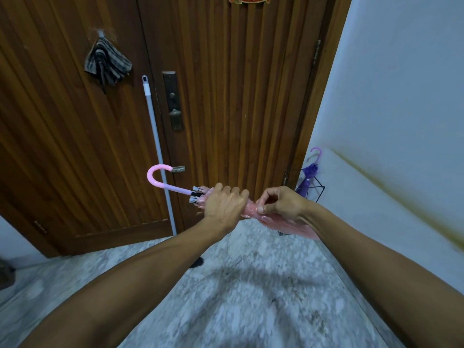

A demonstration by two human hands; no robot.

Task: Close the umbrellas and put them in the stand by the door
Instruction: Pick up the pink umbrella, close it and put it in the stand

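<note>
A folded pink umbrella (pixel 160 180) with a pink hooked handle lies across my view, handle to the left. My left hand (pixel 223 204) grips its gathered canopy just below the rib tips. My right hand (pixel 281 204) pinches the pink canopy further along, and my right forearm hides the tip end. A closed purple umbrella (pixel 308 177) stands in the black wire stand (pixel 319 189) in the corner between the door and the right wall.
A wooden door (pixel 226 96) fills the background, with a grey mop pole (pixel 157 146) leaning on it and a striped cloth (pixel 108 62) on a hook. A white wall (pixel 389 96) is at the right. The floor (pixel 251 285) is marbled stone.
</note>
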